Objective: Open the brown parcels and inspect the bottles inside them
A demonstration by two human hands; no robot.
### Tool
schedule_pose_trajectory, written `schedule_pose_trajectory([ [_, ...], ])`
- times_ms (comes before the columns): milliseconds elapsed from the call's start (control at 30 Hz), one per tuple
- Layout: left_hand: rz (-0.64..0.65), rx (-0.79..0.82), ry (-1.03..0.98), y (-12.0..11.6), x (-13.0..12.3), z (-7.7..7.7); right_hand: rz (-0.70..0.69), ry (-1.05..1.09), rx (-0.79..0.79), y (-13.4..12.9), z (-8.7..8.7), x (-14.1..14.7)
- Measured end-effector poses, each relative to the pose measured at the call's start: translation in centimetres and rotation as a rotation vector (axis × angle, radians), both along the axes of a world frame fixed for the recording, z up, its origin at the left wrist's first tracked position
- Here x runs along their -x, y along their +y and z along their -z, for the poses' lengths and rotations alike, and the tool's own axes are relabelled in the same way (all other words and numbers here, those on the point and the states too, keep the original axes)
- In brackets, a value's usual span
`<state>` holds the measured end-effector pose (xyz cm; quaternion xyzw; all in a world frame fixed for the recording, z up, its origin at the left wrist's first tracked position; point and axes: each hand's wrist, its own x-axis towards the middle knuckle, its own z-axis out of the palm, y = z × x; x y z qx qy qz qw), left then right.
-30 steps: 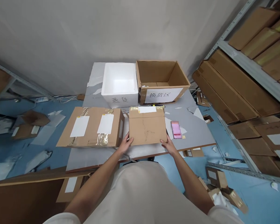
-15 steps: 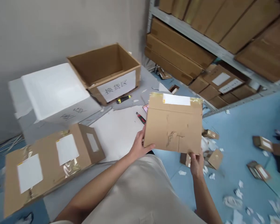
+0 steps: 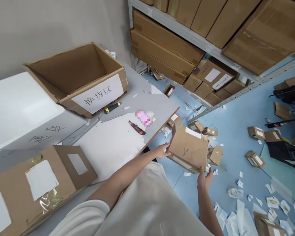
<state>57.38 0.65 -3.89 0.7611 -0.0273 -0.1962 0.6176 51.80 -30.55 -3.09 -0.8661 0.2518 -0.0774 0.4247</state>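
"Head view: where's the taped cardboard box point(image 3: 186, 148)?"
"Right of the table point(image 3: 162, 106), over the blue floor point(image 3: 236, 147), between the left hand point(image 3: 161, 150) and the right hand point(image 3: 204, 179)."
"Gripping?"
"Left fingers at its left edge; I can't tell. Right spread, by its near right corner."
"On the table?"
"Red-and-black utility knife point(image 3: 137, 128)."
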Motion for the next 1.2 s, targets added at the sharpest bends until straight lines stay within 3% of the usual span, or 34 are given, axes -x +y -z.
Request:
schedule_pose_trajectory([
  [67, -0.026, -0.025, -0.046, 1.8, 0.5, -0.2, 0.080, 0.022, 0.133, 1.3, 0.6, -1.5],
  [100, -0.059, -0.038, -0.070, 2.8, 0.7, -0.4, 0.080, 0.029, 0.128, 2.5, 0.8, -2.5],
  [167, -0.162, -0.080, -0.123, 5.0, 1.1, -1.2, -0.046, 0.029, 0.016, 6.0, 0.9, -5.0],
  [267, -0.361, -0.138, -0.148, 8.5, 2.3, -3.0, -0.391, 0.022, -0.162, 12.8, 0.5, -9.2],
  [367, -0.583, -0.137, -0.136, 12.4, 5.0, -4.8, -0.774, 0.075, -0.275, 21.2, 0.0, -12.9],
  [433, -0.803, -0.129, -0.133, 15.0, 8.2, -5.7, -1.017, 0.141, -0.315, 27.7, -0.2, -14.5],
  [500, -1.117, -0.179, -0.125, 16.9, 12.3, -6.6, -1.252, 0.215, -0.336, 34.5, -0.6, -14.9],
  [600, -1.623, -0.362, -0.085, 17.7, 19.3, -7.6, -1.579, 0.282, -0.298, 44.1, -2.0, -13.5],
  [667, -1.917, -0.451, 0.023, 17.4, 23.4, -7.6, -1.862, 0.269, -0.153, 49.7, -3.2, -11.6],
  [767, -2.192, -0.293, 0.275, 17.6, 27.6, -6.5, -2.084, 0.283, -0.096, 56.8, -5.1, -8.0],
  [900, -2.257, 0.140, 0.411, 19.7, 29.5, -5.1, -2.191, 0.456, -0.141, 63.9, -6.6, -3.2],
  [1033, -2.341, 0.528, 0.164, 21.5, 29.1, -5.7, -2.248, 0.593, -0.169, 68.5, -6.8, 0.2],
  [1200, -2.362, 0.651, 0.026, 21.7, 28.4, -7.0, -2.196, 0.658, -0.203, 71.5, -5.0, 2.2],
])
